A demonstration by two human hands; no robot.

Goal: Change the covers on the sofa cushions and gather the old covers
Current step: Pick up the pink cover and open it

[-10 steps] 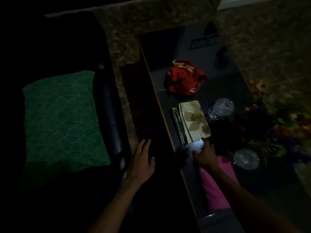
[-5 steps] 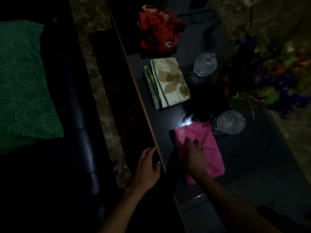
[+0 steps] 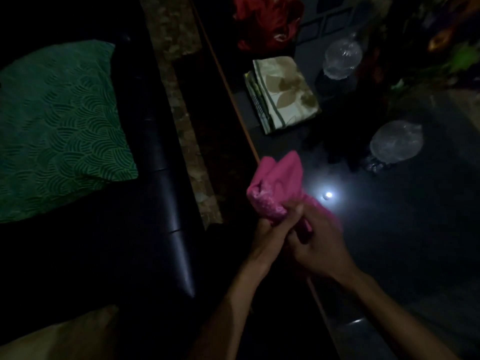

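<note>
Lower centre: the left hand (image 3: 270, 237) and the right hand (image 3: 315, 245) together grip a bunched pink cushion cover (image 3: 279, 188), fingers curled round its lower end, holding it above the near edge of the dark glossy counter (image 3: 428, 229). A bright lamp reflection (image 3: 328, 195) lies on the counter top just right of the cover.

Lower left corner: part of a tan cushion (image 3: 59, 336). Left of centre: a green patterned cushion (image 3: 57, 126) rests on the black sofa (image 3: 161, 203).

Centre right: a clear glass vessel (image 3: 396, 141) stands on the counter; its contents cannot be made out. Above centre: folded leaf-print covers (image 3: 284, 93), stacked near the counter's edge. Upper right: a second clear glass vessel (image 3: 342, 58), contents likewise unclear, beside dim flowers (image 3: 457, 55) whose vase is hidden in shadow. Top centre: a crumpled red cover (image 3: 267, 19).

Risks, as judged: in this low light the cover's opening may be hard to find, so it could go on inside out or twisted. Shaking the cover open near the counter could strike the nearer glass vessel and tip it. The grip holds only one end, so loose fabric could snag the counter edge.
</note>
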